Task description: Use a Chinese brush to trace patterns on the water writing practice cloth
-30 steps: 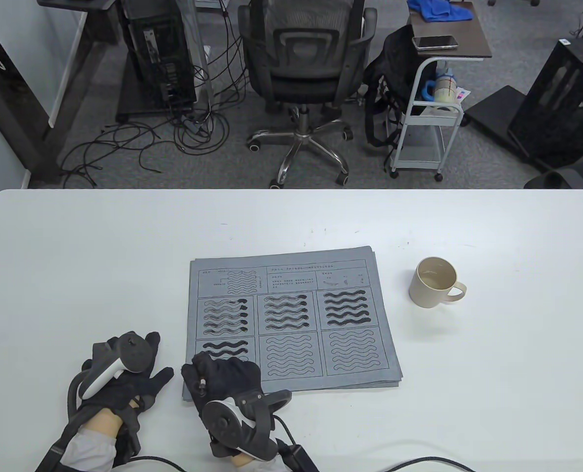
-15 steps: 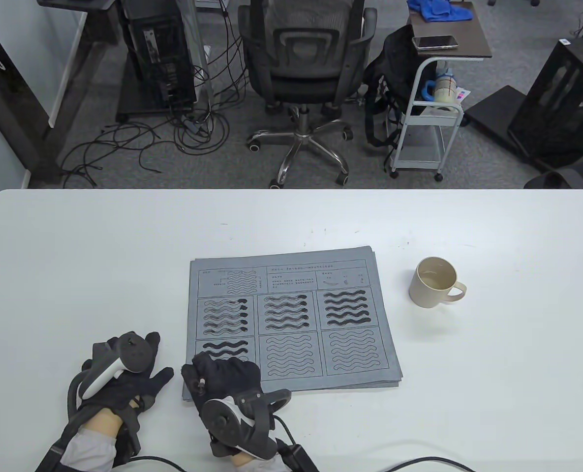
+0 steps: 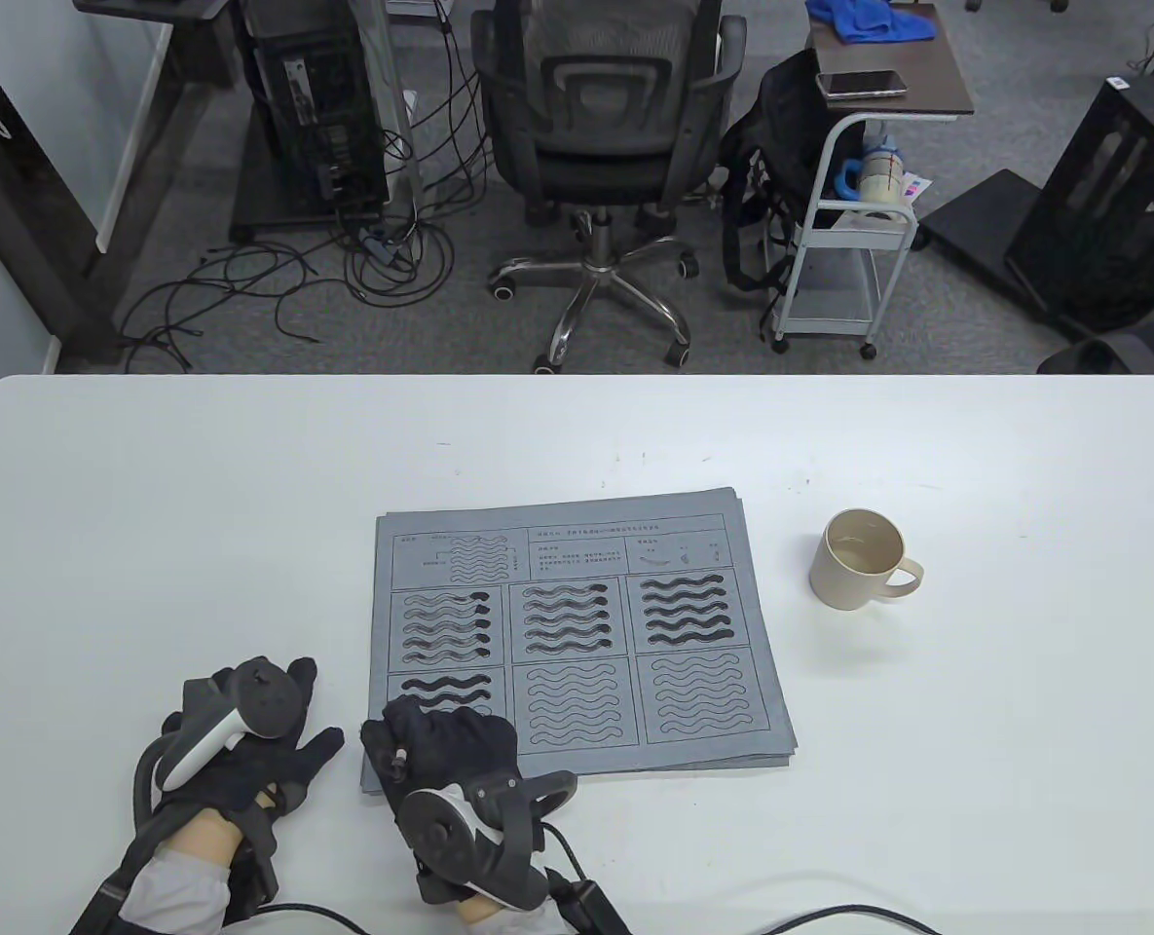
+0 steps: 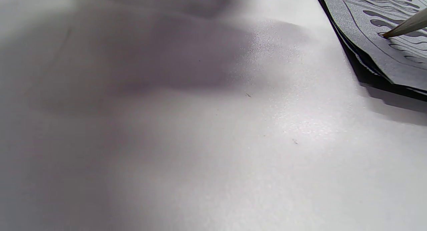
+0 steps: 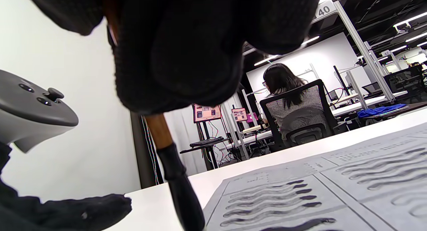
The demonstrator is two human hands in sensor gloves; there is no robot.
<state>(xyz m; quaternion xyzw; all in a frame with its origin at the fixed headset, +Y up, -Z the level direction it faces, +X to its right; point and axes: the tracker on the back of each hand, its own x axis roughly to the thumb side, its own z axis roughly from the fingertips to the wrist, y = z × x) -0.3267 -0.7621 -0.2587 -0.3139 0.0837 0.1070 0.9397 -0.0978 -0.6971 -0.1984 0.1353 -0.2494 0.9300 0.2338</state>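
The grey practice cloth point(image 3: 577, 643) lies flat mid-table, printed with panels of wavy lines; the upper three panels and the top of the lower-left panel are traced dark. My right hand point(image 3: 445, 745) rests on the cloth's lower-left corner and grips the Chinese brush point(image 5: 173, 177), wooden shaft with a black ferrule, pointing down at the cloth point(image 5: 317, 191). The brush tip point(image 4: 403, 26) touches the cloth point(image 4: 393, 54) in the left wrist view. My left hand point(image 3: 265, 740) rests flat on the table left of the cloth, holding nothing.
A beige mug point(image 3: 861, 562) stands on the white table point(image 3: 976, 779) right of the cloth. An office chair point(image 3: 606, 146), cables and a small cart point(image 3: 859, 195) are on the floor beyond the far edge.
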